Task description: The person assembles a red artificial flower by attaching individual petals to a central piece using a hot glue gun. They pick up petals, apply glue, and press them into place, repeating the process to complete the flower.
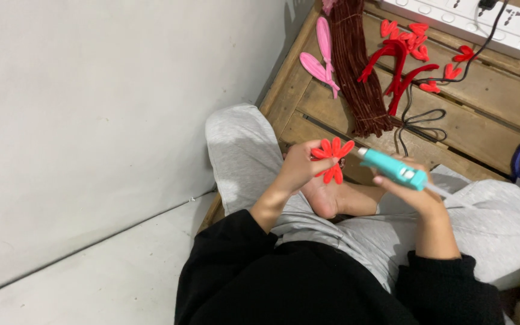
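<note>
Pinching a red pipe-cleaner flower [332, 157] above the lap, the left hand [299, 168] holds it just before the nozzle of a teal glue gun [392, 169], gripped in the right hand [413, 194]. Behind, dark red pipe cleaners [359, 66] lie on the wooden pallet [482, 114].

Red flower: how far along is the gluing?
Done: the red flower has its petals fanned out. In hand: left hand holds it, right hand aims the teal glue gun at it. Left: loose red petal pieces, pink petals and dark red stem bundle lie unused.
</note>
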